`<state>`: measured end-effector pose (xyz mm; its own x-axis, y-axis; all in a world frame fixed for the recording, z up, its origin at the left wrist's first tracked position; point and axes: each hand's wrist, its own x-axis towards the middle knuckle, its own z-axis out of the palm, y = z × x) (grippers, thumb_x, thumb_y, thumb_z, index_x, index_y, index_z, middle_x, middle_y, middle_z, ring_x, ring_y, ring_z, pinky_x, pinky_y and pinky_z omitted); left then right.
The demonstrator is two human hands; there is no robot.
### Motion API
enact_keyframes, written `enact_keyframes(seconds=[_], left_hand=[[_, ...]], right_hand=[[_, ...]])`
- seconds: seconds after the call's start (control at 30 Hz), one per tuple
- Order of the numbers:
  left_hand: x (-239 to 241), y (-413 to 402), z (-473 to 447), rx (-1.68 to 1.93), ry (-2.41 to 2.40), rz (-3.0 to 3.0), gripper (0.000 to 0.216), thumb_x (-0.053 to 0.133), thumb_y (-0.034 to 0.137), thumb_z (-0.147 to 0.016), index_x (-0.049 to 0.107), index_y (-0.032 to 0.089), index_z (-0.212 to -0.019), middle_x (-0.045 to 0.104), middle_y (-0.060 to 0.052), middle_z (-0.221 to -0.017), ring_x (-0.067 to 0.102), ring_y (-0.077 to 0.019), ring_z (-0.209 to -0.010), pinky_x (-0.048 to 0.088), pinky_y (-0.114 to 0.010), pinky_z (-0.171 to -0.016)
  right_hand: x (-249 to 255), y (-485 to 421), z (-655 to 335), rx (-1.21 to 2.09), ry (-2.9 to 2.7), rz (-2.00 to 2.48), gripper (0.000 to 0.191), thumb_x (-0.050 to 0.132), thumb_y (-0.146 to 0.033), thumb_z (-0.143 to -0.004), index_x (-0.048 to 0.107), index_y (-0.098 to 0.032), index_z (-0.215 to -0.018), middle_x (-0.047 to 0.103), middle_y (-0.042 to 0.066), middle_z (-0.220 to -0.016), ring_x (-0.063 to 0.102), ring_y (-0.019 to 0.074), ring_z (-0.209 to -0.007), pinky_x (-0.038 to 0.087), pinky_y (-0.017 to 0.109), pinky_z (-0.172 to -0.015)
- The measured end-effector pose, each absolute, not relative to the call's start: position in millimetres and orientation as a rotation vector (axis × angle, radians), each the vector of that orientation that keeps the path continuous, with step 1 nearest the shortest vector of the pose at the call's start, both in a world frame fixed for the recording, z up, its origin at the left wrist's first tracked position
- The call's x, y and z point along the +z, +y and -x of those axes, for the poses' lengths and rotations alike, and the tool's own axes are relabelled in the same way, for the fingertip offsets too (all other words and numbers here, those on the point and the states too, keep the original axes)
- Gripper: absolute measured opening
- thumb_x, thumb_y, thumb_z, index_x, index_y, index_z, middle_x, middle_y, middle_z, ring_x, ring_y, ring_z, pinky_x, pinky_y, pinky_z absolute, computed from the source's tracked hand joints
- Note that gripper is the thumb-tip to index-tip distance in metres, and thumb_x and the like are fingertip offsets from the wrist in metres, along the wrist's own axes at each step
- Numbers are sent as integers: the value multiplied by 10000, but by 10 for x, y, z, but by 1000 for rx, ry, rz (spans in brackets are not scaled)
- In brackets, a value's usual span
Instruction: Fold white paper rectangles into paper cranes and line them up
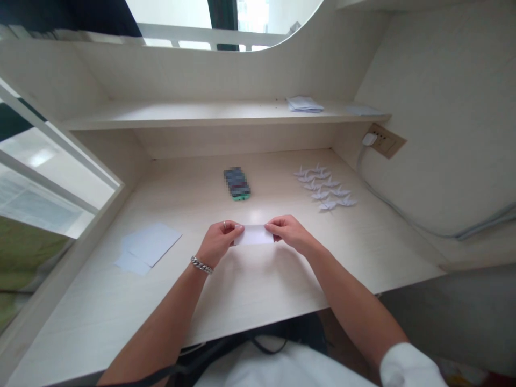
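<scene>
Between my two hands is a small white sheet of paper [253, 235], folded into a narrow rectangle and held just above the desk. My left hand [221, 238], with a ring on one finger and a chain bracelet at the wrist, pinches its left end between thumb and fingers. At the right end my right hand [288, 231] grips the paper the same way. Several white folded paper cranes [322, 185] stand in rows at the back right of the desk. Loose white paper sheets [151, 244] lie overlapping to the left of my left hand.
A pixelated dark object with a green end [237, 184] lies behind my hands on the desk [258, 290]. Above runs a shelf [201, 110] bearing a paper stack [305, 104]. A plug with a grey cable [368, 140] sits in the right wall socket. A mirror [226, 24] hangs above.
</scene>
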<state>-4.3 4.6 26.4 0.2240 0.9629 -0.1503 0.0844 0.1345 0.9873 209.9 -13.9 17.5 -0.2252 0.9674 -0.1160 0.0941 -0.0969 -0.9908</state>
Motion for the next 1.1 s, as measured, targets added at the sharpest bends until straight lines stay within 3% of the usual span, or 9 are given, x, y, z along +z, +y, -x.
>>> enact_keyframes(seconds=[0.2, 0.37, 0.53, 0.63, 0.77, 0.93, 1.1], left_hand=[[252, 110, 16, 926, 1178, -1241, 325, 786, 403, -614, 657, 115, -693, 563, 8, -569, 472, -86, -508, 376, -212, -479], [225, 122, 36, 1042, 1225, -1159, 340, 780, 424, -625, 638, 131, -723, 622, -10, -636, 559, -123, -587, 476, -254, -568], [336, 97, 42, 726, 1102, -1519, 272, 759, 387, -673, 669, 133, -709, 664, -35, -676, 582, -138, -619, 461, -242, -585], [383, 79, -51, 795, 1077, -1544, 277, 703, 415, -742, 686, 142, -785, 662, -23, -684, 571, -132, -601, 422, -223, -532], [325, 54, -165, 1035, 1094, -1290, 302, 711, 428, -737, 630, 140, -693, 611, 4, -604, 518, -104, -535, 385, -208, -495], [289, 20, -188, 1011, 1008, -1193, 281, 745, 396, -722, 640, 139, -767, 642, -7, -650, 546, -106, -553, 417, -206, -506], [285, 4, -195, 1051, 1087, -1154, 297, 751, 404, -715, 607, 145, -710, 613, 10, -605, 521, -92, -514, 406, -195, -472]], right_hand=[[181, -67, -2080, 1418, -1306, 1245, 364, 635, -483, -753, 618, -143, -623, 531, -16, -515, 477, 95, -490, 362, 232, -505], [156, -60, -1999, 1358, -1108, 1254, 300, 777, -363, -599, 656, -150, -773, 637, 5, -628, 559, 119, -562, 419, 240, -546], [199, -64, -1940, 1230, -1211, 1220, 192, 689, -323, -698, 700, -149, -779, 682, 35, -722, 575, 138, -635, 424, 256, -578], [265, -50, -1867, 1199, -1304, 1147, 188, 689, -317, -730, 722, -154, -816, 692, 38, -757, 582, 145, -681, 438, 265, -627], [274, -22, -1749, 1265, -1038, 1101, 314, 788, -390, -637, 707, -137, -806, 667, 28, -670, 555, 132, -600, 435, 263, -580], [267, -38, -1731, 1365, -1054, 1138, 314, 826, -395, -582, 713, -126, -697, 637, 17, -587, 519, 114, -538, 388, 248, -517], [293, -60, -1731, 1419, -958, 1143, 318, 839, -398, -547, 719, -133, -676, 643, 10, -592, 524, 113, -538, 404, 252, -529]])
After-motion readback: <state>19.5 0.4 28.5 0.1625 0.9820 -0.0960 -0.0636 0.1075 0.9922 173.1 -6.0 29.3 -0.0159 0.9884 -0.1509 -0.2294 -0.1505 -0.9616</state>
